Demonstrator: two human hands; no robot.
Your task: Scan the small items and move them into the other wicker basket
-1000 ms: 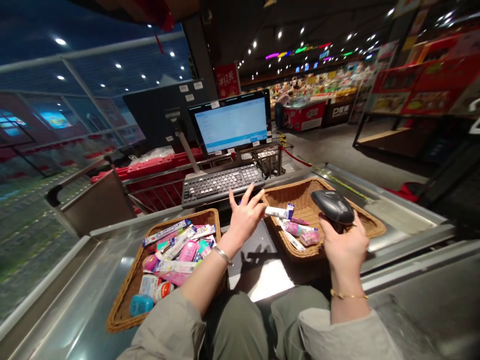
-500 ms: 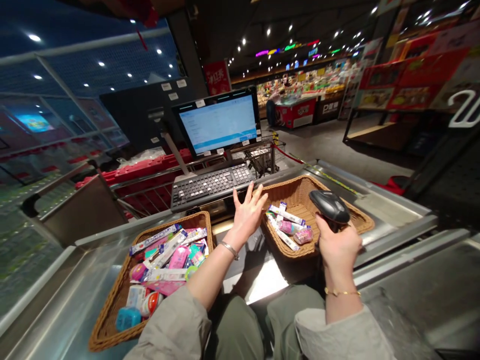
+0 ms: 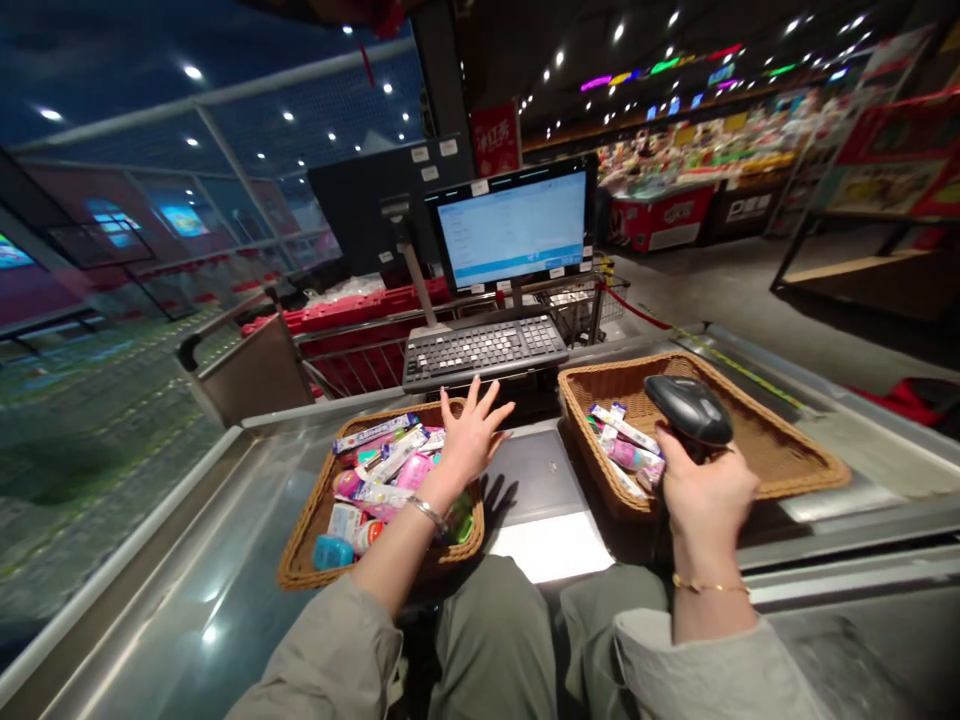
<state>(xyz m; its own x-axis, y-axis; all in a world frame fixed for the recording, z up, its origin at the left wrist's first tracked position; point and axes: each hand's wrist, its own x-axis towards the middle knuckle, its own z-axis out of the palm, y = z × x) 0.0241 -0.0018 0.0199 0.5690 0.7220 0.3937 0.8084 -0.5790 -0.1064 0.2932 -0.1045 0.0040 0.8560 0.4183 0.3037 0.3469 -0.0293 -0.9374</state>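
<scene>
My left hand [image 3: 472,435] is in the air with its fingers spread, holding nothing, over the right edge of the left wicker basket [image 3: 300,530]. That basket is filled with small packages: long thin packs [image 3: 375,433], pink items [image 3: 414,470], a teal box [image 3: 332,552]. Wrapped around the handle of a black barcode scanner [image 3: 688,408] are the fingers of my right hand [image 3: 705,490]. The scanner stands in front of the right wicker basket [image 3: 795,455], where several thin packs and pink packages [image 3: 626,455] lie at the left end.
Behind the baskets sit a black keyboard [image 3: 484,352] and a lit monitor [image 3: 517,230]. A bare metal plate [image 3: 540,475] lies between the baskets. The steel counter [image 3: 187,560] spreads left. Beyond stand a shopping cart [image 3: 352,365] and red store displays [image 3: 660,218].
My left hand has moved left, from beside the right basket to the left one, fingers still spread. The view has turned left. My right hand keeps holding the scanner.
</scene>
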